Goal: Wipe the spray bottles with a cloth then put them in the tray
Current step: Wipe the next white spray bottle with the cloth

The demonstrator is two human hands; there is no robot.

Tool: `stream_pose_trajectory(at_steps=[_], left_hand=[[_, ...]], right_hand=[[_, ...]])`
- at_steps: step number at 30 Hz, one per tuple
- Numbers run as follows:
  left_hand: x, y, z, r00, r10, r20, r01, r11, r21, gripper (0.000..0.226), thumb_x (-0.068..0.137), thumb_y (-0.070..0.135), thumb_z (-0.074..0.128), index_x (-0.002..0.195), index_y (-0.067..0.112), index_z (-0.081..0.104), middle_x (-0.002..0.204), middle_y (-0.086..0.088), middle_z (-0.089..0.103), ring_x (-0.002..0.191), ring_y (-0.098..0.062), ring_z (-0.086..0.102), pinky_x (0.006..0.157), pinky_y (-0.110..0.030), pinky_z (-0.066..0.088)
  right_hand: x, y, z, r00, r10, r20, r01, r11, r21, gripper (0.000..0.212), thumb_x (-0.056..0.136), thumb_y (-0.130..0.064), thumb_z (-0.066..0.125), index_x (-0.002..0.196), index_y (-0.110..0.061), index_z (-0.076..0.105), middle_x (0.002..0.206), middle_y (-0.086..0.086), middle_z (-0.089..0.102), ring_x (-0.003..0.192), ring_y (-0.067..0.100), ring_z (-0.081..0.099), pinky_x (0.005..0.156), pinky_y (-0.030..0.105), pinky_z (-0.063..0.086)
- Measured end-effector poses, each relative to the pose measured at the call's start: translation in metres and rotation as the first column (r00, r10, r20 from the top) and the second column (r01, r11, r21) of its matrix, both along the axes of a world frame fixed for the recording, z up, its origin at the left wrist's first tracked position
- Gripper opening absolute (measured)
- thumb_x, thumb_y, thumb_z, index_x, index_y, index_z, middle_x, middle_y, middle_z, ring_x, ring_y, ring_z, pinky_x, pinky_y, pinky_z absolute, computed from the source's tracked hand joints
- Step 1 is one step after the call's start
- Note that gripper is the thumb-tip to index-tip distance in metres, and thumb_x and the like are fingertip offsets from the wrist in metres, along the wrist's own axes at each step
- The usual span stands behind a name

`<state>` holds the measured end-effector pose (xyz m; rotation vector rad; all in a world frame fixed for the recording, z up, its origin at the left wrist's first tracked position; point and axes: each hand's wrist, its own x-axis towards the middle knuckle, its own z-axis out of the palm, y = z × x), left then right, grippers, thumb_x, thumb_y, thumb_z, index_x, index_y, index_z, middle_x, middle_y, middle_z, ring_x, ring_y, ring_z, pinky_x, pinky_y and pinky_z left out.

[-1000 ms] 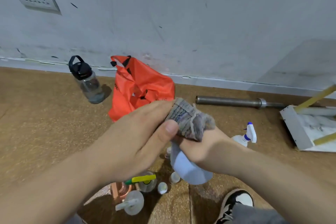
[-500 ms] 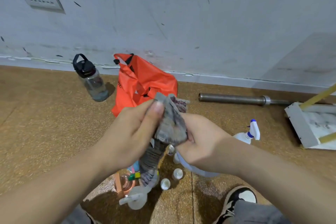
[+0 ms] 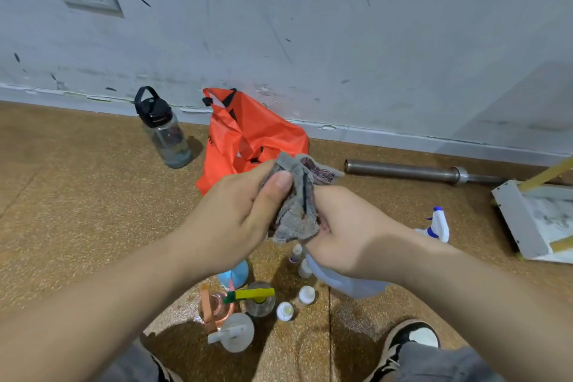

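My left hand (image 3: 235, 214) pinches a grey cloth (image 3: 296, 208) between thumb and fingers, pressing it over the top of a pale spray bottle (image 3: 347, 282). My right hand (image 3: 350, 236) grips that bottle around its neck; the bottle's head is hidden under the cloth. On the floor below stand several more spray bottles: one with a yellow-green trigger (image 3: 259, 298), a pink one (image 3: 217, 307), a white one (image 3: 234, 333) and a blue one (image 3: 235, 273). Another white bottle with a blue trigger (image 3: 437, 225) lies at the right. A white tray (image 3: 521, 223) sits at the far right.
An orange bag (image 3: 245, 136) and a dark water bottle (image 3: 164, 130) stand by the wall. A steel bar (image 3: 412, 170) lies along the wall at the right. Small white bottles (image 3: 307, 295) stand on the brown floor. My shoe (image 3: 412, 338) is at the bottom right.
The cloth has shifted from wrapping the bottle's top to hanging bunched over it. Both hands have stayed together, and the view has tilted down slightly.
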<state>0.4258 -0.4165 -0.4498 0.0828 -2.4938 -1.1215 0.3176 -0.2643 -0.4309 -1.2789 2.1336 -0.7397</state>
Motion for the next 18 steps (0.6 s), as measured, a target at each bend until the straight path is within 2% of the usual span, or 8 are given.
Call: stream_pose_trajectory(at_steps=[2, 5, 7, 9, 11, 12, 14, 18], left_hand=[[-0.007, -0.001, 0.003, 0.977, 0.050, 0.206, -0.139, 0.884, 0.447, 0.042, 0.111, 0.028, 0.045, 0.072, 0.024, 0.062, 0.065, 0.021, 0.065, 0.060, 0.004, 0.058, 0.058, -0.012, 0.044], [-0.013, -0.006, -0.008, 0.850, -0.005, 0.527, -0.414, 0.612, 0.674, 0.021, 0.094, 0.029, 0.063, 0.083, 0.021, 0.079, 0.083, 0.005, 0.080, 0.077, -0.015, 0.076, 0.080, -0.031, 0.062], [-0.012, -0.006, -0.013, 0.858, 0.069, 0.509, -0.406, 0.699, 0.589, 0.024, 0.098, 0.022, 0.051, 0.094, 0.015, 0.074, 0.088, -0.005, 0.078, 0.079, -0.026, 0.072, 0.085, -0.043, 0.059], [-0.006, 0.002, -0.015, 0.952, 0.115, 0.283, -0.186, 0.954, 0.236, 0.019, 0.103, 0.022, 0.044, 0.101, 0.023, 0.063, 0.087, 0.007, 0.070, 0.077, -0.020, 0.064, 0.072, -0.034, 0.048], [-0.001, 0.009, -0.013, 0.992, 0.021, 0.123, 0.007, 0.975, -0.221, 0.020, 0.104, 0.040, 0.040, 0.114, 0.031, 0.055, 0.092, 0.013, 0.060, 0.085, -0.013, 0.059, 0.067, -0.029, 0.036], [-0.001, 0.005, -0.014, 0.995, -0.019, 0.100, 0.049, 0.949, -0.311, 0.028, 0.106, 0.045, 0.037, 0.122, 0.030, 0.054, 0.097, 0.012, 0.058, 0.088, -0.011, 0.056, 0.068, -0.026, 0.035], [-0.001, -0.003, -0.017, 0.989, -0.107, 0.100, 0.128, 0.962, -0.240, 0.028, 0.109, 0.046, 0.034, 0.122, 0.033, 0.055, 0.098, 0.017, 0.057, 0.088, -0.004, 0.055, 0.072, -0.022, 0.037], [-0.001, -0.004, -0.011, 0.986, -0.119, 0.119, 0.072, 0.937, 0.341, 0.029, 0.108, 0.044, 0.036, 0.094, 0.043, 0.062, 0.088, 0.027, 0.069, 0.083, 0.007, 0.063, 0.074, -0.013, 0.045]], right_hand=[[-0.004, 0.000, -0.003, 0.998, -0.017, 0.052, 0.018, 0.999, -0.028, 0.010, 0.096, -0.031, 0.056, 0.095, -0.025, 0.064, 0.085, -0.004, 0.067, 0.083, 0.018, 0.062, 0.074, 0.043, 0.051], [-0.007, 0.001, -0.006, 0.999, -0.004, 0.040, 0.004, 1.000, 0.002, 0.017, 0.103, -0.040, 0.056, 0.105, -0.027, 0.068, 0.084, -0.010, 0.067, 0.077, 0.007, 0.057, 0.070, 0.032, 0.046], [-0.008, 0.001, -0.005, 0.995, -0.026, 0.093, 0.026, 1.000, -0.004, 0.016, 0.103, -0.033, 0.058, 0.092, -0.024, 0.065, 0.067, -0.016, 0.058, 0.063, 0.002, 0.048, 0.060, 0.020, 0.036], [-0.009, -0.001, -0.006, 0.987, -0.057, 0.151, 0.057, 0.998, 0.008, 0.028, 0.101, -0.018, 0.061, 0.074, -0.023, 0.057, 0.055, -0.016, 0.049, 0.054, 0.000, 0.040, 0.054, 0.016, 0.033], [-0.007, -0.003, -0.009, 0.989, -0.030, 0.141, 0.024, 0.998, 0.050, 0.029, 0.091, -0.003, 0.059, 0.067, -0.018, 0.053, 0.054, -0.006, 0.053, 0.056, 0.000, 0.038, 0.052, 0.025, 0.038], [-0.005, -0.003, -0.013, 0.993, -0.020, 0.116, 0.010, 0.997, 0.082, 0.018, 0.085, -0.005, 0.056, 0.069, -0.012, 0.054, 0.060, 0.004, 0.056, 0.060, 0.006, 0.040, 0.054, 0.040, 0.044], [-0.004, -0.003, -0.017, 0.998, -0.014, 0.068, 0.007, 0.994, 0.107, 0.006, 0.080, -0.016, 0.052, 0.077, -0.012, 0.056, 0.071, 0.014, 0.060, 0.065, 0.020, 0.049, 0.062, 0.050, 0.050], [-0.008, -0.003, -0.008, 0.994, -0.011, 0.109, 0.009, 1.000, 0.019, 0.009, 0.092, -0.024, 0.056, 0.084, -0.025, 0.061, 0.077, -0.005, 0.066, 0.078, 0.020, 0.063, 0.074, 0.046, 0.053]])
